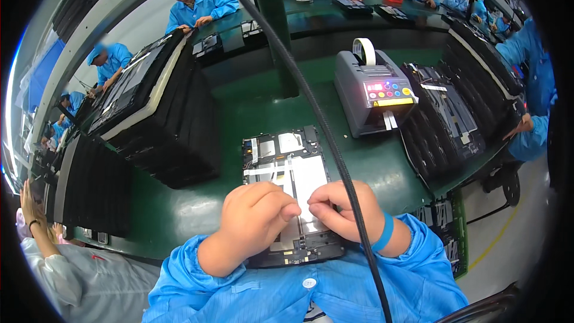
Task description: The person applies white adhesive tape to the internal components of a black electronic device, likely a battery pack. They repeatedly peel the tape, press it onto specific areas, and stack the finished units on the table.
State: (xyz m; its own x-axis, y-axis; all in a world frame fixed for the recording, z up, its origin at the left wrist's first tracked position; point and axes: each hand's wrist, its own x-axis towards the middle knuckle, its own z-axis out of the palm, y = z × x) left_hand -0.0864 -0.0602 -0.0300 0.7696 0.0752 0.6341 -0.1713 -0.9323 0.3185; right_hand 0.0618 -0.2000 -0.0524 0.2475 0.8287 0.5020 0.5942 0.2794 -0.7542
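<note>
An opened tablet-like device [310, 188], with bare metal plates and black inner parts, lies on the bench right in front of me. White tape strips [267, 171] cross its upper left part. Over its left side, my left hand [254, 218] is curled with thumb and forefinger pressed together. Opposite it, my right hand [350, 208] makes a pinch above the silver plate, close to the left fingertips. Whatever the fingers hold, if anything, is too small or hidden to make out. A blue band circles my right wrist.
A grey tape dispenser [373, 90] stands beyond my right hand. Stacked black trays [173, 125] rise at the left; more trays [454, 119] holding devices sit at the right. A black cable [311, 93] hangs across the view, passing my right hand. Co-workers sit around the green bench [185, 215].
</note>
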